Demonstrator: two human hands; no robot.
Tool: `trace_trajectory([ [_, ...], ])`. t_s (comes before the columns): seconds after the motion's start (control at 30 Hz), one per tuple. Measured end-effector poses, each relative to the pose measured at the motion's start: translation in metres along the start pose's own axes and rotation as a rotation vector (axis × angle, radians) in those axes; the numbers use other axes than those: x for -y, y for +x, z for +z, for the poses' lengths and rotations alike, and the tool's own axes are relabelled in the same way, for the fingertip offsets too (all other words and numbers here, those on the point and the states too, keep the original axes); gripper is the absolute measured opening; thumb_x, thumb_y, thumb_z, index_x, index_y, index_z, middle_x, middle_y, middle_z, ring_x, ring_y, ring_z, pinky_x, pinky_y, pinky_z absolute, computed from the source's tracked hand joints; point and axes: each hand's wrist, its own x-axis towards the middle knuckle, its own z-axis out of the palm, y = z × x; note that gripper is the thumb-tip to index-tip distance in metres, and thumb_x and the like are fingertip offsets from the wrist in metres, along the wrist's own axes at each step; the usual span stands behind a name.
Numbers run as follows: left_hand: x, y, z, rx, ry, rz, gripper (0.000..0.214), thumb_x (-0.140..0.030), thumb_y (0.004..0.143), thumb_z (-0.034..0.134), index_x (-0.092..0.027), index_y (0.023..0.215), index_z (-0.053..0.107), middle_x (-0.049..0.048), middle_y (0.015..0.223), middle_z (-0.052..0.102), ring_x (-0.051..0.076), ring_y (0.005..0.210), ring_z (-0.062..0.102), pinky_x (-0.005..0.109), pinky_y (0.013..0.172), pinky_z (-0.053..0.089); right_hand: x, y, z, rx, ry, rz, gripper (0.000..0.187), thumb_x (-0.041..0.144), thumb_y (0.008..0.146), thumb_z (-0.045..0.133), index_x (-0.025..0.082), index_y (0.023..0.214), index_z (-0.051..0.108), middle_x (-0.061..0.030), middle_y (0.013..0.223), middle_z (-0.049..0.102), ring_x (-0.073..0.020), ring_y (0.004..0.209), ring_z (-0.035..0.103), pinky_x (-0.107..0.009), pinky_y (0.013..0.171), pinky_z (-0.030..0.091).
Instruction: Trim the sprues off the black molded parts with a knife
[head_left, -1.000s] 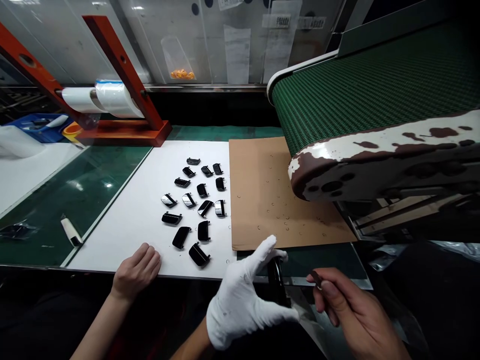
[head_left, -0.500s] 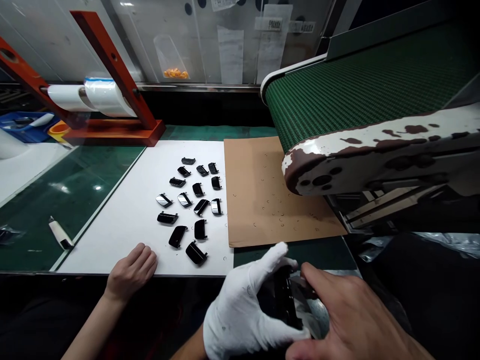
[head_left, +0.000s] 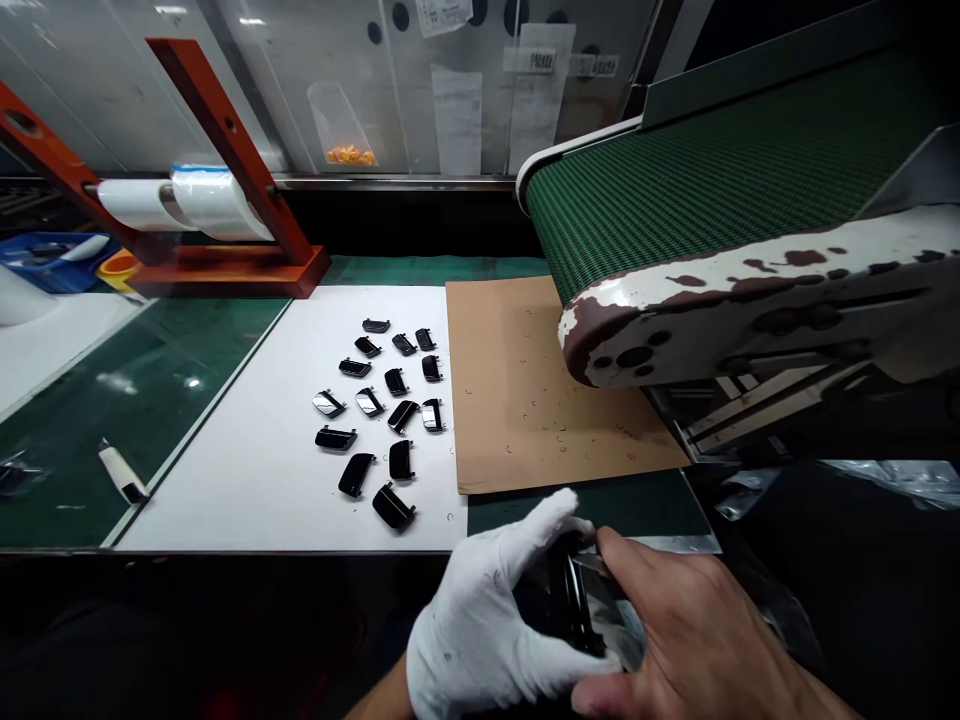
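My left hand [head_left: 487,620], in a white glove, curves around a glossy black plastic part [head_left: 576,600], thumb and fingers on its two ends. My bare right hand [head_left: 682,625] is closed close beside it. From under its index finger a thin grey blade [head_left: 591,563] points at the part's upper edge; its handle is hidden in the hand. Several similar black plastic parts [head_left: 401,460] with small end pegs lie spread on a white sheet [head_left: 247,470] ahead and to the left.
Brown cardboard [head_left: 510,390] with small curled shavings lies under the end of a green conveyor belt [head_left: 690,190]. A white-handled cutter [head_left: 122,472] rests on the green mat at left. Behind it stands an orange rack [head_left: 225,265] with plastic film rolls [head_left: 214,203].
Another person's hand, resting at the front edge of the white sheet, has left the view. The part has turned slightly in my left hand, and the blade shows more clearly at its upper edge.
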Motion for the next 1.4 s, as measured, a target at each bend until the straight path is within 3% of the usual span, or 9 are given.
trace_trajectory([
  [0.13,0.0,-0.001,0.001,-0.03,0.006,-0.005,0.092,-0.022,0.058,0.092,-0.035,0.138,0.05,-0.002,0.115,0.07,0.021,0.099,0.07,0.024,0.092,0.054,0.002,0.003,0.002,-0.088,-0.045,-0.03,0.08,0.08,0.084,0.011,0.017,0.066,0.057,-0.0035,0.046,0.057,-0.0183,0.034,0.057,-0.03,0.036,0.037],
  [0.47,0.001,-0.003,0.004,-0.06,0.059,-0.005,0.088,-0.027,0.057,0.092,-0.03,0.136,0.053,0.0009,0.113,0.072,0.022,0.097,0.071,0.021,0.089,0.055,-0.002,-0.003,0.009,-0.066,-0.003,-0.051,0.081,0.077,0.087,0.012,0.015,0.067,0.06,-0.0045,0.051,0.059,-0.017,0.04,0.058,-0.029,0.04,0.04],
  [0.83,0.001,-0.002,0.006,-0.074,0.053,-0.081,0.084,-0.025,0.057,0.091,-0.024,0.134,0.056,0.0028,0.111,0.072,0.022,0.098,0.071,0.022,0.089,0.055,-0.002,-0.005,0.014,-0.166,-0.072,-0.09,0.077,0.07,0.092,0.015,0.016,0.06,0.059,-0.0016,0.046,0.054,-0.0135,0.035,0.051,-0.03,0.039,0.032],
  [1.07,0.004,-0.003,0.003,-0.079,0.038,-0.162,0.087,-0.025,0.056,0.092,-0.023,0.135,0.056,0.0046,0.114,0.071,0.025,0.101,0.069,0.028,0.094,0.054,-0.005,-0.009,0.019,-0.153,-0.085,-0.142,0.069,0.061,0.097,0.02,0.018,0.059,0.058,-0.001,0.045,0.053,-0.0143,0.037,0.053,-0.031,0.041,0.03],
  [1.2,0.009,0.0,0.007,-0.082,-0.094,-0.188,0.089,-0.027,0.055,0.093,-0.026,0.135,0.055,0.0053,0.114,0.07,0.026,0.103,0.068,0.033,0.096,0.054,-0.004,-0.004,0.015,-0.184,0.034,-0.173,0.063,0.06,0.097,0.027,0.02,0.056,0.051,0.0006,0.045,0.049,-0.0116,0.038,0.048,-0.029,0.042,0.03],
  [1.3,0.014,0.003,0.01,-0.089,-0.266,-0.158,0.096,-0.028,0.052,0.095,-0.029,0.137,0.051,0.0054,0.115,0.069,0.027,0.105,0.068,0.032,0.092,0.056,-0.001,-0.006,0.013,-0.249,0.217,-0.077,0.06,0.068,0.093,0.026,0.022,0.061,0.045,0.0036,0.047,0.044,-0.0097,0.039,0.044,-0.025,0.042,0.031],
  [1.4,0.021,0.005,0.011,-0.093,-0.395,-0.106,0.098,-0.028,0.051,0.096,-0.032,0.137,0.051,0.0048,0.118,0.067,0.028,0.112,0.065,0.031,0.094,0.054,0.004,-0.017,0.018,-0.234,0.461,0.23,0.066,0.082,0.082,0.019,0.023,0.069,0.047,0.0057,0.051,0.037,-0.0108,0.041,0.037,-0.025,0.041,0.029],
])
